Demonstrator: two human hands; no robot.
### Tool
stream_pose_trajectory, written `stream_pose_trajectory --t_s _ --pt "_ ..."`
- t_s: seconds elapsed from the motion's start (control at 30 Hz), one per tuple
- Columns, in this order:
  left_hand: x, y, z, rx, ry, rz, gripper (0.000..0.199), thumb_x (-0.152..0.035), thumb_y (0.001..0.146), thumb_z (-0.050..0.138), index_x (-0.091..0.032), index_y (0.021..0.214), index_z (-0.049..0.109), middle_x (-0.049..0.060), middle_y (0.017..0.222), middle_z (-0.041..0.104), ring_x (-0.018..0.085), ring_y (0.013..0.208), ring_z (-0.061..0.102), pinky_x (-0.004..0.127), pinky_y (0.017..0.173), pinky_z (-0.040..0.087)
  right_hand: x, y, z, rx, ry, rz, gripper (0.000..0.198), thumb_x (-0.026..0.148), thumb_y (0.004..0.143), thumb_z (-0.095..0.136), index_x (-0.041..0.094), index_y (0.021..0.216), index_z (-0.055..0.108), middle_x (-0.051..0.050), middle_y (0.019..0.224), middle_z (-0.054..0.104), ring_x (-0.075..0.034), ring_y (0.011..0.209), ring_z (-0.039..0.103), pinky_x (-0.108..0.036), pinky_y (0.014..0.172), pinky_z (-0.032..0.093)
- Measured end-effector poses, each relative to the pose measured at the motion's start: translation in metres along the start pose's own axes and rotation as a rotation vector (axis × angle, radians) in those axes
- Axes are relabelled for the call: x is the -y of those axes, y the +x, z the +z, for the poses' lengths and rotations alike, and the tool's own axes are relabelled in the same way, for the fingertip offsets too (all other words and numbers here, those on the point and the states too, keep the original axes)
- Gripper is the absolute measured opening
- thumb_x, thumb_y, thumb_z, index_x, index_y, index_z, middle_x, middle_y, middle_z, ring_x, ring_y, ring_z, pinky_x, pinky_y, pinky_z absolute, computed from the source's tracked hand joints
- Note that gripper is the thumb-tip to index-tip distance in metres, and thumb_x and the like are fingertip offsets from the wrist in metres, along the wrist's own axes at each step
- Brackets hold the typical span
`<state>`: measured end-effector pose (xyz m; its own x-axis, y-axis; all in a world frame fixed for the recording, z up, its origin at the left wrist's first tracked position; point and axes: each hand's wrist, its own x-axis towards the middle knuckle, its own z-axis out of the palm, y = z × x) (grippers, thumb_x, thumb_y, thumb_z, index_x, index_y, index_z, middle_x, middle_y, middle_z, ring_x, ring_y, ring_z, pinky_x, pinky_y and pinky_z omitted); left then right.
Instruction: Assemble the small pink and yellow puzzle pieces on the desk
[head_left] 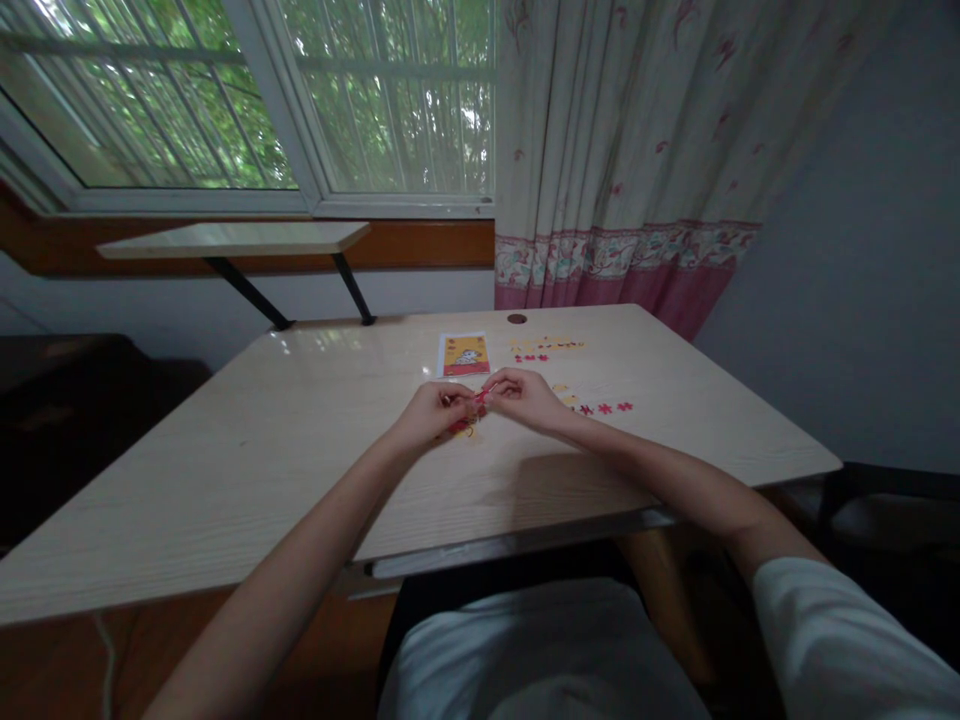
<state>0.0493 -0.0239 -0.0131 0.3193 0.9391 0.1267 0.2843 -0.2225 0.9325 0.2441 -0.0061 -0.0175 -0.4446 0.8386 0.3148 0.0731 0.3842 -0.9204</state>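
My left hand [429, 410] and my right hand [527, 398] meet over the middle of the table, fingertips pinched together. Between them is a small red jigsaw puzzle piece [481, 396]; whether it is one piece or two joined cannot be made out. Under and beside my left fingers lie red and yellow puzzle pieces [469, 432], partly covered by the hand. Just beyond the hands rests a picture card [465, 356] with a white cartoon figure on yellow and red. To the right of my right hand, loose red pieces [605, 409] lie in a row, with some yellow ones near the wrist.
Farther back lie a row of yellow pieces [559, 346] and a short row of red ones [532, 358]. A round cable hole [517, 319] sits at the table's [300, 450] back edge. A raised shelf [240, 240] stands at the back left, below the window. A curtain [600, 150] hangs behind.
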Motion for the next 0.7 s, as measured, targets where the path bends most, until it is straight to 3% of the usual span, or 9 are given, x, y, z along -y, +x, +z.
stream_pose_trajectory --t_s 0.2,0.33,0.53,0.7 --pt "-0.004 -0.001 0.0 -0.025 -0.059 -0.012 0.039 -0.045 0.063 0.077 -0.01 0.08 0.072 0.007 0.066 0.068 0.016 0.059 0.06 0.028 0.057 0.046 -0.002 -0.003 0.005 -0.078 -0.03 0.019 0.018 0.033 0.072 0.067 0.018 0.081 0.062 -0.001 0.073 0.065 -0.012 0.066 0.059 -0.027 0.064 0.048" --pt "-0.002 0.0 0.001 -0.09 -0.098 0.008 0.035 -0.044 0.065 0.075 -0.012 0.077 0.07 0.005 0.067 0.067 0.015 0.059 0.059 0.027 0.057 0.047 0.001 -0.005 0.005 -0.047 -0.138 -0.011 0.022 0.038 0.074 0.067 0.017 0.078 0.062 -0.002 0.072 0.064 -0.011 0.063 0.056 -0.025 0.06 0.045" --pt "-0.001 0.001 0.002 -0.133 -0.15 0.017 0.025 -0.038 0.064 0.072 -0.014 0.069 0.067 0.002 0.062 0.063 0.013 0.056 0.056 0.025 0.055 0.045 0.005 -0.005 -0.004 -0.032 -0.408 -0.158 0.036 0.037 0.079 0.065 0.017 0.109 0.065 -0.002 0.077 0.068 -0.011 0.061 0.054 -0.024 0.061 0.042" --pt "-0.005 0.001 0.0 -0.076 -0.124 -0.018 0.018 -0.031 0.06 0.071 -0.014 0.064 0.065 0.001 0.059 0.061 0.012 0.053 0.052 0.024 0.054 0.042 0.005 -0.005 -0.009 0.029 -0.635 -0.367 0.026 0.035 0.083 0.065 0.02 0.103 0.07 -0.002 0.082 0.071 -0.012 0.069 0.059 -0.027 0.074 0.041"
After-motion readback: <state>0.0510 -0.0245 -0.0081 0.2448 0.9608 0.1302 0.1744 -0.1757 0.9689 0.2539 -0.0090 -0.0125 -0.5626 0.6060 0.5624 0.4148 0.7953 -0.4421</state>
